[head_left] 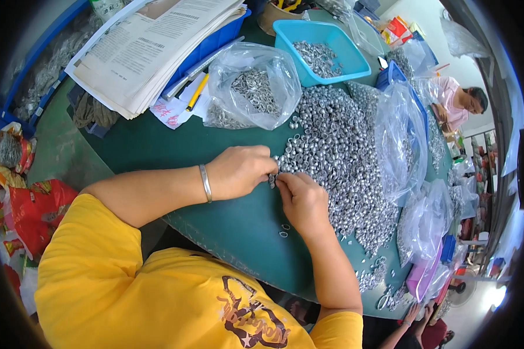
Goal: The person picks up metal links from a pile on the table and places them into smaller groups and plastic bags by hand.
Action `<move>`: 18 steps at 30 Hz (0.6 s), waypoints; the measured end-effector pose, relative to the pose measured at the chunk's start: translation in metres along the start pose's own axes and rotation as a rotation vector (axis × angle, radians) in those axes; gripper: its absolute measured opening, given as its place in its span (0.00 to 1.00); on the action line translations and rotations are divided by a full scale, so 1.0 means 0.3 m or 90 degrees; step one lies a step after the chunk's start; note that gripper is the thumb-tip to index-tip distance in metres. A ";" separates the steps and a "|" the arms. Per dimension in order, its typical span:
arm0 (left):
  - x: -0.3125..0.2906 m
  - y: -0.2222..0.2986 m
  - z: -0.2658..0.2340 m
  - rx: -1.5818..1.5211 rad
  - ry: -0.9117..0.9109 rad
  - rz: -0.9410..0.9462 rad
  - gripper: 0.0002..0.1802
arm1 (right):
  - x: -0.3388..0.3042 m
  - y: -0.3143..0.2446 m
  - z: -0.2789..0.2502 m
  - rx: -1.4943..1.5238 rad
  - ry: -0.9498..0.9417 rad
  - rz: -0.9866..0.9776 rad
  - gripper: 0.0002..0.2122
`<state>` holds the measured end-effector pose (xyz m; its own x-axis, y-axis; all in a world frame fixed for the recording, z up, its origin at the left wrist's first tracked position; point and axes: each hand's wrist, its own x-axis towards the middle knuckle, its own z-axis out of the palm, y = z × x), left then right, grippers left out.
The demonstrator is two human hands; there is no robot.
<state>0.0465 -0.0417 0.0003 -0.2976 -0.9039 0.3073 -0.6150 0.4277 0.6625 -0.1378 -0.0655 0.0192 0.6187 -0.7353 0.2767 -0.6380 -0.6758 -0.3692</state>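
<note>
My left hand [239, 171], with a silver bangle on its wrist, is closed in a pinch at the near edge of a large heap of small shiny metal pieces [343, 157]. Close beside it, my right hand [305, 203] pinches too, thumb and forefinger pressed together. Between the two sets of fingertips shows a small silver metal piece [272, 180], partly covered, its exact kind too small to make out. Two loose metal rings [284, 231] lie on the green table [239, 218] below my right hand.
A clear plastic bag of metal rings [253, 87] and a turquoise basin [352, 72] of metal parts stand beyond my hands. Stacked papers [140, 58] and a yellow pen [198, 93] lie at far left. More plastic bags [428, 215] line the right. Another person [457, 104] sits at far right.
</note>
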 end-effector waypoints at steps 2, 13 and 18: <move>-0.001 0.003 0.013 0.005 -0.004 0.011 0.03 | 0.001 0.006 -0.002 0.047 0.013 -0.004 0.03; 0.023 -0.008 0.018 -0.289 0.025 -0.099 0.04 | 0.070 0.100 -0.092 1.030 0.051 0.486 0.03; 0.047 -0.022 -0.020 -0.868 -0.052 -0.396 0.06 | 0.195 0.130 -0.047 0.321 0.037 0.278 0.06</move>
<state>0.0507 -0.0574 0.0044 -0.3186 -0.9110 -0.2617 0.4657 -0.3909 0.7940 -0.1329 -0.1356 0.0335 0.3176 -0.9469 0.0500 -0.5231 -0.2189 -0.8237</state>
